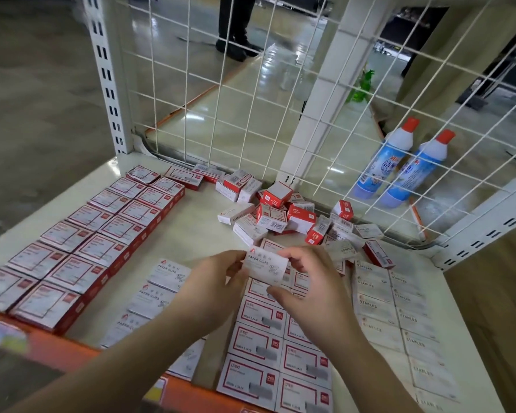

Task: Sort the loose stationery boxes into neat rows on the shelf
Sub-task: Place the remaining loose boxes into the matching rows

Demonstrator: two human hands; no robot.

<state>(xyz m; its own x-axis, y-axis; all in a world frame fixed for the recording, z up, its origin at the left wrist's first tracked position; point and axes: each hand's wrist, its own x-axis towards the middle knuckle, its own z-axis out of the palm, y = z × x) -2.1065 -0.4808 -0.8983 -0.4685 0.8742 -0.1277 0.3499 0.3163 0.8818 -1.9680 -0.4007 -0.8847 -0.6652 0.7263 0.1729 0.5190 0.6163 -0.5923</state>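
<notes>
Both hands hold one white paper clips box above the middle of the white shelf. My left hand pinches its left end, and my right hand curls round its right end and underside. A loose pile of red and white stationery boxes lies at the back of the shelf. A short row of paper clips boxes lies just left of my left hand. Rows of red-framed boxes run under my hands. Staples boxes form rows on the right.
Two rows of larger red-edged boxes fill the left side. A white wire grid backs the shelf, with two blue bottles on the floor behind it. A person's legs stand beyond. An orange rail edges the front.
</notes>
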